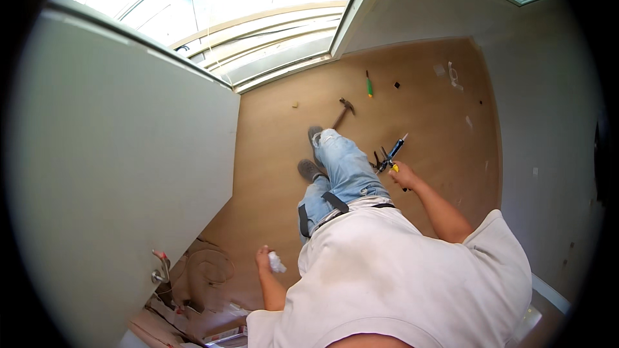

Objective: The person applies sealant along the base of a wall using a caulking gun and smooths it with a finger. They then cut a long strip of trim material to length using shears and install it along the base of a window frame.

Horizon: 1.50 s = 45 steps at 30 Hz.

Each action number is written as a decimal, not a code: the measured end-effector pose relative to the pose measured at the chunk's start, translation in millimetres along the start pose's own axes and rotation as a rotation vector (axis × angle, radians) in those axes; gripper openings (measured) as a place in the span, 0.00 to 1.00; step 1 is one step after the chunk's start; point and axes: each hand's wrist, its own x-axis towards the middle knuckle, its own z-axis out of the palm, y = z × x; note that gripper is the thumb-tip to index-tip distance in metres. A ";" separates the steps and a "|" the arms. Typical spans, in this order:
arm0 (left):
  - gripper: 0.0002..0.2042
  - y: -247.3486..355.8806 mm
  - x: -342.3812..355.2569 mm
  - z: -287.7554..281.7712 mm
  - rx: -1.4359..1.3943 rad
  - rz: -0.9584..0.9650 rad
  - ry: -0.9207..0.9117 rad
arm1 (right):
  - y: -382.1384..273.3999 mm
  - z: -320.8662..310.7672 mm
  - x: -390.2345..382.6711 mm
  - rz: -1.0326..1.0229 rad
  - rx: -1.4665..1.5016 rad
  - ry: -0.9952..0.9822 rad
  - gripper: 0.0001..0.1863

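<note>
My right hand [402, 176] is closed on a caulking gun [390, 163] with a blue tube and pale nozzle pointing up to the right, beside my jeans leg. Low on the left, my left hand [264, 256] grips a crumpled white wad [276, 261], perhaps paper or cloth. On the brown-covered floor [271, 135] beyond my feet lie a hammer [343, 111], a green-handled tool [369, 85], a small dark block [396, 85] and a small tan piece [294, 105].
A pale door [116, 142] with a lever handle [159, 274] stands at left. Ahead is an opening with a threshold [284, 74]. A wall [535, 167] runs along the right, where white scraps [454, 77] lie on the floor. Crumpled covering and a cable loop lie at lower left.
</note>
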 end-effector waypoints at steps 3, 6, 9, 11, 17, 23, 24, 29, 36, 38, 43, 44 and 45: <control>0.12 16.6 -13.9 32.3 0.036 -0.087 -0.111 | 12.1 -8.8 22.8 0.134 0.007 -0.099 0.23; 0.13 51.7 -4.5 33.6 0.128 -0.104 -0.165 | 2.6 -13.0 60.5 0.307 0.116 -0.141 0.16; 0.12 117.3 20.5 49.1 0.227 -0.031 -0.131 | 22.2 -9.4 115.8 0.293 0.281 -0.138 0.11; 0.11 173.0 25.5 66.2 0.318 0.026 -0.066 | 7.1 -10.7 157.2 0.330 0.228 -0.150 0.12; 0.12 439.6 96.7 209.8 1.019 0.398 -0.108 | -54.3 -1.7 325.5 0.333 0.237 -0.179 0.13; 0.12 590.8 287.1 378.1 1.273 0.728 -0.103 | -169.2 19.5 466.9 0.061 0.294 -0.127 0.26; 0.12 608.8 325.1 409.0 1.340 0.780 -0.119 | -166.9 33.3 494.5 0.055 0.341 -0.119 0.30; 0.13 660.6 532.2 497.7 1.520 0.950 -0.023 | -199.8 101.6 643.4 -0.106 0.063 -0.205 0.31; 0.21 710.2 770.2 596.0 1.521 1.356 0.235 | -209.1 139.9 816.9 -0.362 -0.120 -0.260 0.31; 0.23 712.5 818.7 604.7 1.505 1.375 0.285 | -199.9 147.5 852.0 -0.506 -0.196 -0.217 0.30; 0.25 689.2 846.9 643.1 1.514 1.471 0.389 | -170.4 159.4 881.7 -0.616 -0.168 -0.118 0.31; 0.25 695.0 850.0 637.5 1.536 1.476 0.438 | -172.1 168.7 883.4 -0.669 -0.149 -0.079 0.32; 0.24 708.1 860.6 638.4 1.530 1.546 0.482 | -172.7 172.5 886.2 -0.720 -0.137 -0.043 0.32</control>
